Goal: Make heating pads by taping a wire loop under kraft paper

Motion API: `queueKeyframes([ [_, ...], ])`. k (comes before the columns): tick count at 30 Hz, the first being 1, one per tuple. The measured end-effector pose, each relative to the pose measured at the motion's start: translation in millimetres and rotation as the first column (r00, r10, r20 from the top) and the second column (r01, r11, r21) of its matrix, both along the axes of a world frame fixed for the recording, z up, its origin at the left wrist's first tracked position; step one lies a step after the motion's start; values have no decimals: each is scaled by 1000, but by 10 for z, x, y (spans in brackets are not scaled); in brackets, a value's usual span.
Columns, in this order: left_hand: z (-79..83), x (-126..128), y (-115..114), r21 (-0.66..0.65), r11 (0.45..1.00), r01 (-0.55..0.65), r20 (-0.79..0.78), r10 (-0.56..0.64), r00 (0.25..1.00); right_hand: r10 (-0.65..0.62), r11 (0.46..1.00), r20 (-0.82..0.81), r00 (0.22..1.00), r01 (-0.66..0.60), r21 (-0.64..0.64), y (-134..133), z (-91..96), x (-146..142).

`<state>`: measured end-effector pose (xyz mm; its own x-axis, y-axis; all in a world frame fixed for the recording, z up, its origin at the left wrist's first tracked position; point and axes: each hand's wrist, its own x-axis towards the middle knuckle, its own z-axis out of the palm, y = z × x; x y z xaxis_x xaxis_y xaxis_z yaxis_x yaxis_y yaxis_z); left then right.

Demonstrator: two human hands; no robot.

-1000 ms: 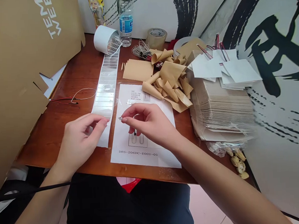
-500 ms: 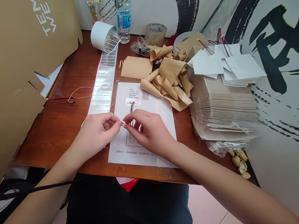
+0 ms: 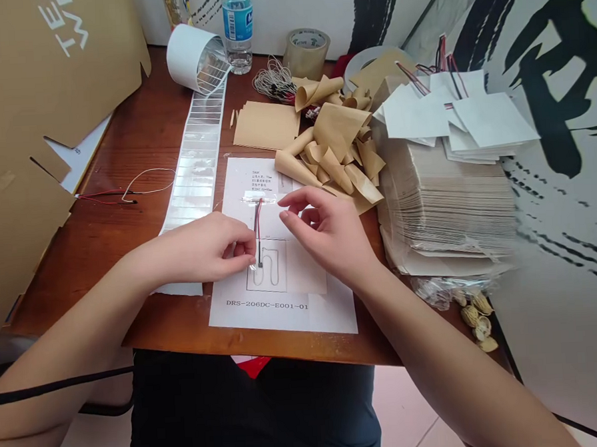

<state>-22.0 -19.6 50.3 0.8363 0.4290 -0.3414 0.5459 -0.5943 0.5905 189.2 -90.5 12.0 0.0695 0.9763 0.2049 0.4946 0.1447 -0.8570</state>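
The left hand (image 3: 200, 252) curls against a red-and-black wire (image 3: 257, 229) lying on the printed sheet (image 3: 283, 314), seemingly keeping it along the drawn outline (image 3: 267, 265); apart, the open right hand (image 3: 326, 232) hovers above that sheet.

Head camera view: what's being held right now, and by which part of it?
The right hand is open, holding nothing. The left hand reaches the red-and-black wire, but whether its fingers grip it cannot be told.
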Motion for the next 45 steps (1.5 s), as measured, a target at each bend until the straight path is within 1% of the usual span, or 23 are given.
queueKeyframes([
  [4, -48, 53, 86, -45, 998, 39, -22, -40, 999, 18, 998, -1, 1000, -18, -57, 24, -55, -6],
  [7, -87, 55, 124, -66, 997, 40, -30, -42, 999, 21, 996, 6, 1000, -21, -91, 42, -82, -11],
  [11, -105, 45, 151, -76, 996, 41, 10, -41, 999, 32, 994, 19, 999, -29, -109, 52, -93, -10],
  [13, -101, 32, 162, -88, 995, 45, 17, -43, 999, 58, 993, 39, 998, -54, -106, 37, -83, -19],
  [15, -97, 12, 176, -114, 992, 54, 16, -52, 998, 119, 989, 80, 990, -111, -93, 7, -69, -38],
  [17, -102, -9, 193, -142, 988, 56, 26, -53, 998, 210, 977, 143, 967, -201, -75, -33, -57, -65],
  [21, -132, -23, 211, -146, 989, 25, 27, -21, 999, 373, 927, 241, 896, -370, -61, -107, -68, -110],
  [23, -145, -16, 203, -132, 991, 26, 20, -24, 1000, 428, 902, 267, 864, -429, -57, -123, -85, -116],
  [26, -155, -3, 185, -103, 994, 36, 19, -34, 999, 463, 879, 303, 833, -474, -41, -123, -105, -109],
  [30, -169, -8, 181, -78, 996, 41, 22, -40, 999, 475, 868, 319, 820, -496, -18, -116, -120, -92],
  [35, -175, -18, 190, -77, 996, 51, 27, -49, 998, 479, 866, 336, 811, -499, -30, -117, -129, -95],
  [40, -155, -7, 171, -82, 996, 39, 16, -37, 999, 474, 873, 289, 832, -487, -30, -114, -92, -79],
  [42, -151, -8, 159, -75, 997, 29, 5, -29, 1000, 446, 893, 242, 862, -448, -46, -108, -63, -65],
  [45, -153, -7, 143, -48, 999, 26, -8, -26, 1000, 308, 951, 175, 935, -308, -28, -94, -24, -52],
])
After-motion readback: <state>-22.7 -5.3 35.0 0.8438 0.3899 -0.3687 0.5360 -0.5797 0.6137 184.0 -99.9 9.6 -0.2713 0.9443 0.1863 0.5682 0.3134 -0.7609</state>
